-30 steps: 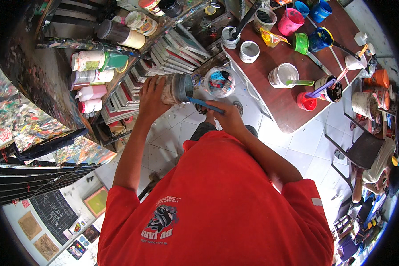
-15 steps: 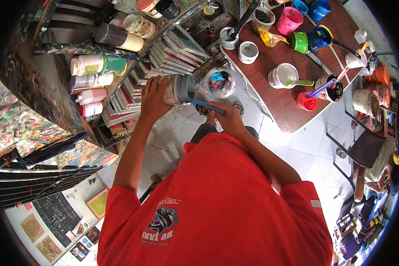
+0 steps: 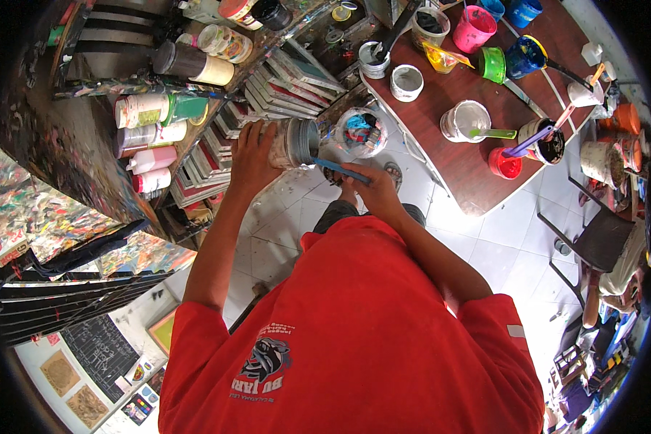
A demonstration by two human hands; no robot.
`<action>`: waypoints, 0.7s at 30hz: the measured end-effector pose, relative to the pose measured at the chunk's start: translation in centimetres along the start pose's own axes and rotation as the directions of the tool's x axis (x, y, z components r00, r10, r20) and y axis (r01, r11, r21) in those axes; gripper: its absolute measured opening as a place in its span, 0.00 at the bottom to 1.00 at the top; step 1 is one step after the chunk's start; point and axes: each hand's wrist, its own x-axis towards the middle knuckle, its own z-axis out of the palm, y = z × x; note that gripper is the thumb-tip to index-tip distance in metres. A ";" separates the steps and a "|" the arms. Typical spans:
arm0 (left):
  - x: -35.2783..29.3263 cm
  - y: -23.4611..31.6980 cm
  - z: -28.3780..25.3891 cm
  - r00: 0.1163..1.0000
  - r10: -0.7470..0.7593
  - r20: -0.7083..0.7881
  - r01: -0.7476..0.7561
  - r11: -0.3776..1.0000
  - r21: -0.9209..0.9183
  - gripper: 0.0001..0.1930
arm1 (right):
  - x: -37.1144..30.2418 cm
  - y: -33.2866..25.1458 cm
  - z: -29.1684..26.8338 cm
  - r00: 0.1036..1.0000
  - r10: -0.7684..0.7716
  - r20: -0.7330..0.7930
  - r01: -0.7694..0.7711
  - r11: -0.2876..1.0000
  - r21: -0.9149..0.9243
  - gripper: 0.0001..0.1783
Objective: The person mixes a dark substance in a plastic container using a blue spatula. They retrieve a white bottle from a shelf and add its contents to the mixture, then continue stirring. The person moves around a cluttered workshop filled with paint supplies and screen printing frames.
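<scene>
My left hand (image 3: 255, 155) is wrapped round a tilted plastic jar (image 3: 289, 143) with a ridged neck, its mouth turned to the right. Grey-white smears cover the jar; what is inside cannot be seen well. In my right hand (image 3: 375, 189) is the handle of a blue stirring stick (image 3: 340, 169), its far end at the jar's mouth. Just beyond the jar stands a clear tub (image 3: 360, 132) on the floor, with blue, red and dark stuff in it.
At right, a brown table (image 3: 441, 163) carries a white tub (image 3: 466, 121) with a green spatula, a red cup (image 3: 504, 163) and several paint pots. Shelves of jars and stacked screen frames (image 3: 296, 76) stand at left. A dark chair (image 3: 600, 235) is at far right.
The blue stick has shifted very slightly at the jar's mouth, and my right hand a little with it. The jar stays tilted in my left hand. The surroundings have shifted slightly.
</scene>
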 end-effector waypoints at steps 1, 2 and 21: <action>0.2 0.1 -0.1 1.000 0.002 0.000 -0.002 1.000 0.001 0.54 | 0.0 -0.1 -0.1 1.000 -0.006 -0.007 0.005 1.000 -0.023 0.16; 0.3 0.2 -0.2 1.000 0.002 -0.001 -0.002 1.000 0.001 0.54 | 0.0 -0.2 -0.1 1.000 -0.011 -0.011 0.011 0.999 -0.032 0.16; 1.8 0.6 -0.6 0.999 0.019 0.039 -0.021 0.999 0.036 0.53 | 0.4 -1.2 -0.9 0.992 0.116 0.040 -0.116 0.993 0.013 0.19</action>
